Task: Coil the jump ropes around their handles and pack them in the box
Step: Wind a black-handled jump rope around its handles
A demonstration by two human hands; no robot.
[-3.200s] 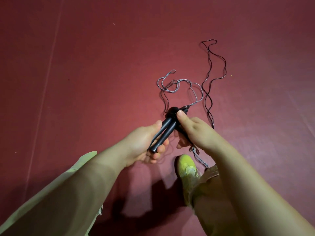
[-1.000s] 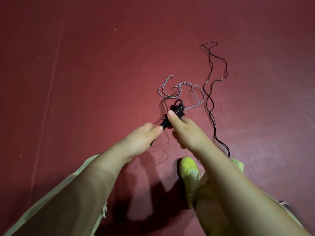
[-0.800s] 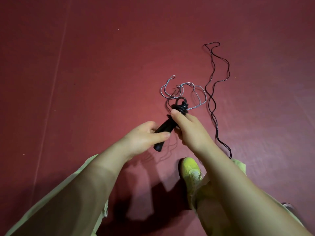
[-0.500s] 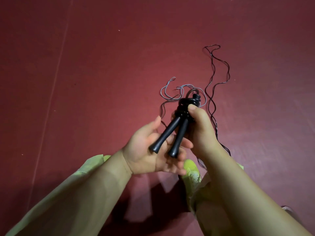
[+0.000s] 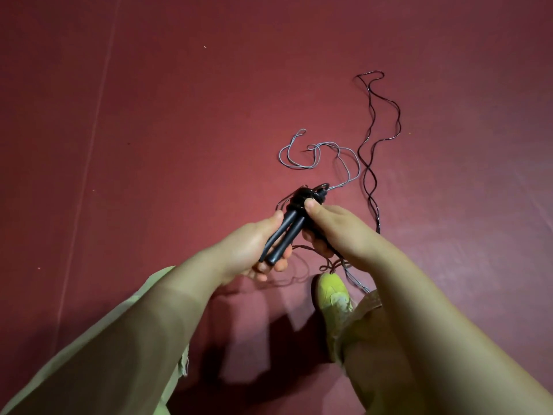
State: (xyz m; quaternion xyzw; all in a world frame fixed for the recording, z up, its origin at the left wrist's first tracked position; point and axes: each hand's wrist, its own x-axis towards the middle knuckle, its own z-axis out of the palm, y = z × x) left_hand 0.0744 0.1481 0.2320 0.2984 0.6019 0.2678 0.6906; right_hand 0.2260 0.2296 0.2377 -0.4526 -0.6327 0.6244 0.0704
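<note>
Two black jump-rope handles [image 5: 284,235] lie side by side in my left hand [image 5: 251,250], whose fingers curl under them. At their top end sits a small wad of coiled black rope [image 5: 308,194]. My right hand [image 5: 335,232] pinches that top end, thumb on the coil. The loose black rope [image 5: 371,139] snakes away over the floor to the upper right. A grey rope [image 5: 323,154] lies in loops beyond the handles. No box is in view.
Dark red floor [image 5: 149,115] all round, with a faint seam running down the left side. My yellow-green shoe [image 5: 332,295] stands just below my hands, and grey rope strands run down beside it.
The handles have tilted back down from a raised position, my left hand has closed under them again, and my right thumb has stayed on the coil at their top.
</note>
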